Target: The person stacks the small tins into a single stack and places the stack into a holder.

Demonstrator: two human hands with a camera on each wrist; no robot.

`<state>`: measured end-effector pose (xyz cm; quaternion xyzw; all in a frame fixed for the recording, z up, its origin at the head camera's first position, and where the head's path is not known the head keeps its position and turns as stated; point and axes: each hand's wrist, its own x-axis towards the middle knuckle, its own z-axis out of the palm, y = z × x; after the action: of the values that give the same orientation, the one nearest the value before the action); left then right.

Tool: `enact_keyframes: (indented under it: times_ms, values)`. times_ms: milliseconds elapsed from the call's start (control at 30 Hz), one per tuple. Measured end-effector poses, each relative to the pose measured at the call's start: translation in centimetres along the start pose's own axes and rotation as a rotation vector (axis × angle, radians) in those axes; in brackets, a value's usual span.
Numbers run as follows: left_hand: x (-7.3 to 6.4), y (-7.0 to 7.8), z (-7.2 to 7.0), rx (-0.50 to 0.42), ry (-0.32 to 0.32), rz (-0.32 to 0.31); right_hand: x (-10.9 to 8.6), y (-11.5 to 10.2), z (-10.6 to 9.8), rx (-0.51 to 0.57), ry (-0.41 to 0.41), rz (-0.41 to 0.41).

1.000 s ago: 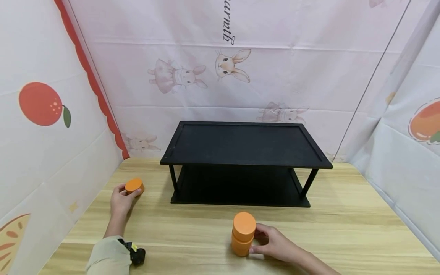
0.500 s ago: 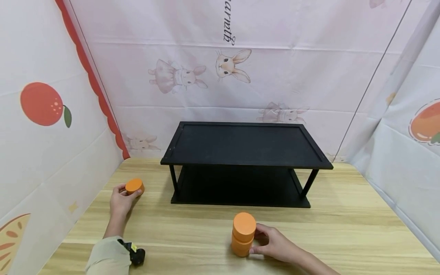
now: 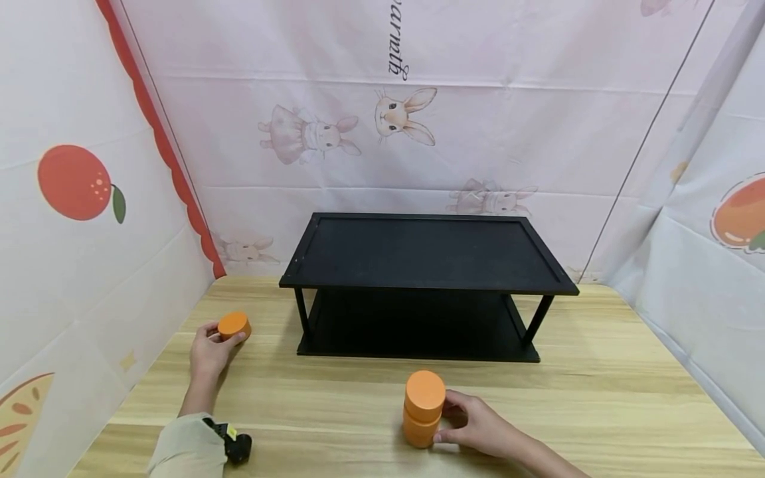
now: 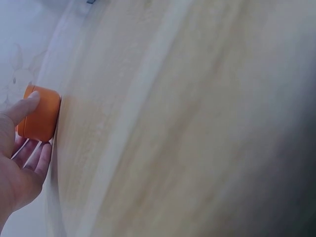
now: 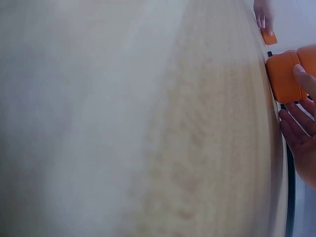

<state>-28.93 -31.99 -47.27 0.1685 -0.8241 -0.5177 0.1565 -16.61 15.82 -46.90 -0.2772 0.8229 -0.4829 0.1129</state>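
At the left of the table in the head view, my left hand [image 3: 208, 353] holds a short orange round container [image 3: 234, 324] between thumb and fingers. The left wrist view shows the thumb on the side of this orange container [image 4: 45, 116], which stands on the wood. Nearer the front, two similar orange containers are stacked upright, an upper one [image 3: 425, 393] on a lower one [image 3: 420, 431]. My right hand [image 3: 478, 423] grips the lower one from the right. In the right wrist view, its thumb lies against the lower container [image 5: 282, 79], near the seam.
A black two-level rack [image 3: 418, 255] stands behind the stack, toward the back of the wooden table [image 3: 597, 385]. Printed cloth walls [image 3: 538, 133] enclose the back and both sides. A small black camera [image 3: 239, 448] is strapped to my left wrist.
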Motion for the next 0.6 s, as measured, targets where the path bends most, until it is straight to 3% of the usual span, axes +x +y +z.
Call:
enact_keyframes:
  times_ms: [600]
  values:
    - [-0.51,0.45,-0.65,-0.018,-0.021,0.012,0.02,-0.12,0.05,0.004,0.001,0.017]
